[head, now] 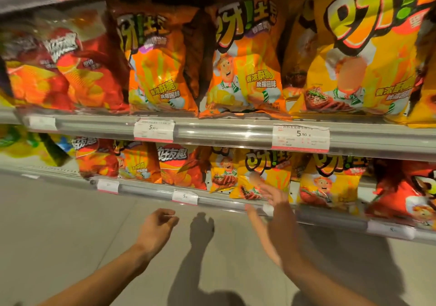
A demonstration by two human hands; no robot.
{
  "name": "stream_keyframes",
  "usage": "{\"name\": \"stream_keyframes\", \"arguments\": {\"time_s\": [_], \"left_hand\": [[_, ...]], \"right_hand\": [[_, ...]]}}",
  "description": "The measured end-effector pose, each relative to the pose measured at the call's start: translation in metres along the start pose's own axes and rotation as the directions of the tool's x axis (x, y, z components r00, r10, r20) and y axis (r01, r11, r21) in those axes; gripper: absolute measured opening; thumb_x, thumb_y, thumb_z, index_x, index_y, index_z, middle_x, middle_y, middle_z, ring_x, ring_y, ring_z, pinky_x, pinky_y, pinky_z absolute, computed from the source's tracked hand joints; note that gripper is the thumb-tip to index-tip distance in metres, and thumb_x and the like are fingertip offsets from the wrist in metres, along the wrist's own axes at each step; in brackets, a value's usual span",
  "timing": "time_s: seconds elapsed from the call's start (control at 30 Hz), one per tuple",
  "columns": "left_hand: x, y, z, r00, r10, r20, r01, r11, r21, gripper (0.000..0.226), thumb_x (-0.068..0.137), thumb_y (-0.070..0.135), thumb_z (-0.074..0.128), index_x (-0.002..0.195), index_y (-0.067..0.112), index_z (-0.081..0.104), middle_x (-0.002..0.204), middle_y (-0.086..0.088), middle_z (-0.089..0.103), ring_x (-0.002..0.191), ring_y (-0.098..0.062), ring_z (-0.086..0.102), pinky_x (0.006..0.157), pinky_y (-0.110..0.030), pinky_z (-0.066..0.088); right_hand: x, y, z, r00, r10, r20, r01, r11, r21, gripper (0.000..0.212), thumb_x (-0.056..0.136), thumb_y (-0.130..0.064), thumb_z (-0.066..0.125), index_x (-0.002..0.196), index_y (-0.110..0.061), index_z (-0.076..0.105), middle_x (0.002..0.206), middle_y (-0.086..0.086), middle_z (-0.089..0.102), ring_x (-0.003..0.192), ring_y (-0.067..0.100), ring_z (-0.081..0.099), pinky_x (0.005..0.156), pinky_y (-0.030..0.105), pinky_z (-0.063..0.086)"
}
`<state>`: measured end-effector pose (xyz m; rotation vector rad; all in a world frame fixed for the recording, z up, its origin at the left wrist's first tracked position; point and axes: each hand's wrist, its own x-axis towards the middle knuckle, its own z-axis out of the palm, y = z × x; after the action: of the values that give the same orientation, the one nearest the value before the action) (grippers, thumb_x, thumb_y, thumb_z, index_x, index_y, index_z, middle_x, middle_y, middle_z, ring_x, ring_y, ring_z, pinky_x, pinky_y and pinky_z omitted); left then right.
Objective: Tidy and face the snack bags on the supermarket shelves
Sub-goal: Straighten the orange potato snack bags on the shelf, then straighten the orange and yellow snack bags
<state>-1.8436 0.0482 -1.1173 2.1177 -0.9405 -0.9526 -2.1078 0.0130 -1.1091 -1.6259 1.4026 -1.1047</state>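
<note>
Snack bags stand upright on two shelves, long axes vertical, printed fronts facing out. On the upper shelf (226, 129), from its left end: red bags (77, 69) leaning slightly left, two orange bags (155, 69) (247, 69), and a large yellow bag (358, 64) toward the right end; the orange bags' bottom seams overhang the front edge a little. On the lower shelf (151, 191) a mixed row of red, orange and yellow bags stands close together, one small yellow bag (262, 178) tilted, its bottom corner at the front rail.

The right hand (274, 196) is blurred, fingers spread and straight, holding nothing, just in front of that tilted bag at the lower shelf's front edge; I cannot tell whether it touches it. The left hand (157, 226) hangs over the floor (59, 223) below the lower shelf, fingers loosely curled, empty. Open floor lies in front of the shelves.
</note>
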Motion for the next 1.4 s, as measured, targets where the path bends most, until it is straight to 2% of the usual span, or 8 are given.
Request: {"name": "stream_keyframes", "arguments": {"time_s": [0.2, 0.3, 0.4, 0.6, 0.7, 0.8, 0.97, 1.4], "left_hand": [[0.040, -0.031, -0.071, 0.988, -0.037, -0.150, 0.022, 0.994, -0.106, 0.027, 0.097, 0.012, 0.061, 0.123, 0.003, 0.059, 0.116, -0.016, 0.065, 0.110, -0.031, 0.060, 0.103, -0.045, 0.047], [0.069, -0.041, -0.092, 0.975, -0.015, -0.222, -0.021, 0.987, -0.157, 0.032, 0.094, 0.010, 0.066, 0.123, 0.001, 0.059, 0.119, -0.018, 0.065, 0.107, -0.028, 0.061, 0.100, -0.042, 0.047], [0.096, -0.043, -0.111, 0.973, 0.048, -0.226, -0.084, 0.985, -0.152, 0.046, 0.092, 0.015, 0.070, 0.133, 0.005, 0.052, 0.130, -0.015, 0.060, 0.115, -0.024, 0.056, 0.099, -0.037, 0.045], [0.154, -0.029, -0.138, 0.950, 0.245, -0.191, -0.263, 0.962, -0.070, 0.091, 0.078, 0.027, 0.084, 0.150, 0.008, 0.032, 0.149, -0.008, 0.042, 0.136, -0.023, 0.041, 0.112, -0.038, 0.034], [0.180, -0.016, -0.141, 0.952, 0.280, -0.123, -0.294, 0.950, -0.109, 0.098, 0.068, 0.032, 0.090, 0.145, 0.009, 0.033, 0.131, -0.001, 0.047, 0.122, -0.017, 0.046, 0.106, -0.032, 0.039], [0.203, -0.006, -0.138, 0.956, 0.285, -0.075, -0.292, 0.950, -0.113, 0.082, 0.059, 0.033, 0.094, 0.119, 0.012, 0.044, 0.104, -0.001, 0.053, 0.099, -0.025, 0.060, 0.082, -0.030, 0.051], [0.232, -0.004, -0.135, 0.977, 0.215, 0.018, -0.210, 0.968, -0.134, 0.094, 0.048, 0.046, 0.095, 0.116, 0.010, 0.042, 0.112, -0.015, 0.058, 0.102, -0.034, 0.064, 0.089, -0.052, 0.055], [0.220, -0.008, -0.140, 0.963, 0.249, -0.108, -0.264, 0.951, -0.159, 0.123, 0.026, 0.067, 0.088, 0.128, 0.013, 0.046, 0.120, -0.004, 0.060, 0.116, -0.026, 0.057, 0.103, -0.048, 0.049]], "right_hand": [[0.030, -0.032, 0.079, 0.961, -0.030, 0.277, 0.041, 0.999, -0.036, 0.064, 0.086, -0.038, 0.077, 0.140, -0.032, 0.043, 0.129, -0.015, 0.051, 0.119, 0.002, 0.048, 0.091, -0.003, 0.028], [0.052, -0.037, 0.115, 0.946, 0.023, 0.324, 0.002, 0.997, -0.076, 0.083, 0.083, -0.043, 0.080, 0.150, -0.026, 0.035, 0.143, -0.007, 0.048, 0.127, 0.006, 0.046, 0.104, 0.016, 0.035], [0.069, -0.041, 0.143, 0.955, 0.097, 0.282, -0.055, 0.987, -0.151, 0.097, 0.077, -0.048, 0.083, 0.153, -0.023, 0.030, 0.149, -0.002, 0.044, 0.136, 0.015, 0.044, 0.113, 0.033, 0.038], [0.092, -0.043, 0.193, 0.978, 0.184, 0.097, -0.155, 0.956, -0.250, 0.094, 0.063, -0.055, 0.089, 0.133, -0.014, 0.042, 0.119, -0.003, 0.038, 0.128, 0.023, 0.040, 0.099, 0.029, 0.035], [0.105, -0.045, 0.210, 0.948, 0.308, 0.079, -0.284, 0.932, -0.225, 0.101, 0.055, -0.064, 0.089, 0.131, -0.017, 0.042, 0.123, -0.003, 0.041, 0.123, 0.020, 0.043, 0.105, 0.037, 0.041], [0.116, -0.037, 0.222, 0.956, 0.271, 0.114, -0.273, 0.962, 0.007, 0.087, 0.058, -0.042, 0.096, 0.131, -0.019, 0.055, 0.122, -0.001, 0.064, 0.115, 0.018, 0.062, 0.101, 0.042, 0.052], [0.128, -0.020, 0.233, 0.968, 0.213, 0.130, -0.236, 0.953, 0.191, 0.046, 0.070, -0.014, 0.091, 0.112, -0.020, 0.072, 0.099, -0.010, 0.078, 0.095, 0.004, 0.073, 0.089, 0.031, 0.060], [0.123, -0.039, 0.233, 0.949, 0.314, -0.011, -0.307, 0.935, 0.176, 0.058, 0.069, -0.028, 0.093, 0.116, -0.011, 0.063, 0.097, 0.001, 0.073, 0.083, 0.011, 0.071, 0.065, 0.019, 0.055]]}}
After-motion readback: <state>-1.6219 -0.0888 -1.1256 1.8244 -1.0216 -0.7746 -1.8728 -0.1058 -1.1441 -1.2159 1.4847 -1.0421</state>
